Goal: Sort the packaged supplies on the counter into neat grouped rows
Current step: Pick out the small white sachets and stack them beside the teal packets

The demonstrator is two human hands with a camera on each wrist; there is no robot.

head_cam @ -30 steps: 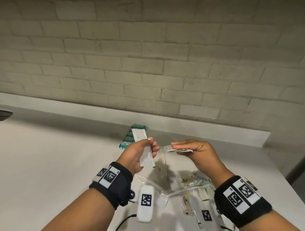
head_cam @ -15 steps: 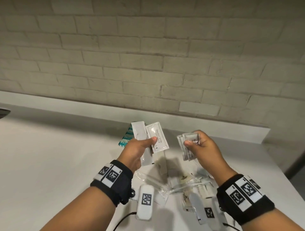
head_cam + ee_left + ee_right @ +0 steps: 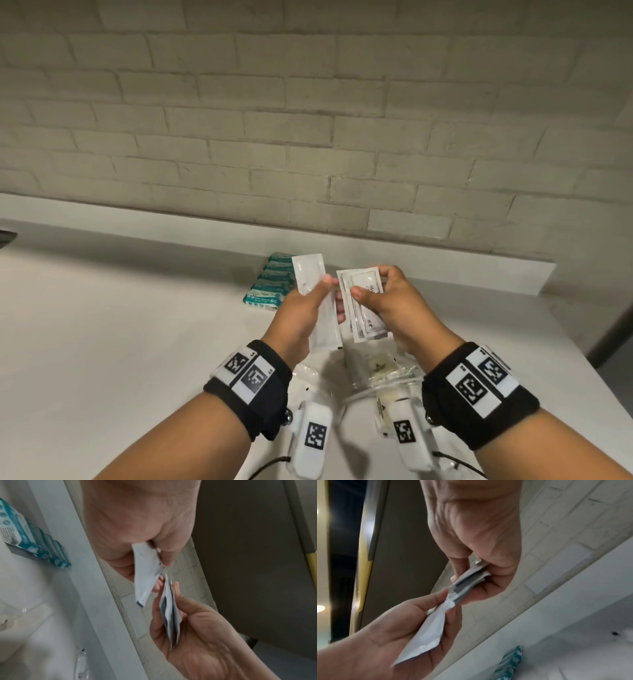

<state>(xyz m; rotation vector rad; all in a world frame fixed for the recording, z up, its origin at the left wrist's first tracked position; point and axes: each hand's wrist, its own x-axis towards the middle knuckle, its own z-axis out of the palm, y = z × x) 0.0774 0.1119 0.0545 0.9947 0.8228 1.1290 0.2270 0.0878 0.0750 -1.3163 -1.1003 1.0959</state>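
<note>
My left hand [image 3: 327,291] grips a long white pouch [image 3: 310,274] upright above the counter, also seen in the left wrist view as the pouch [image 3: 145,572]. My right hand [image 3: 370,287] pinches a small stack of square white printed sachets [image 3: 364,308] right beside it. In the right wrist view the sachets [image 3: 469,577] meet the tip of the pouch [image 3: 428,632] by the left thumb. A row of teal-and-white packs [image 3: 270,284] lies on the white counter [image 3: 120,342] behind the hands, near the wall.
Several clear plastic packages [image 3: 376,370] lie loose on the counter under and in front of my hands. A low white ledge [image 3: 445,270] and a brick wall close off the back. The counter ends at the right, by a dark gap [image 3: 613,329].
The hands have come together. The printed sachet that the left hand held next to the long pouch now sits in the right hand's stack. The right hand moved left.
</note>
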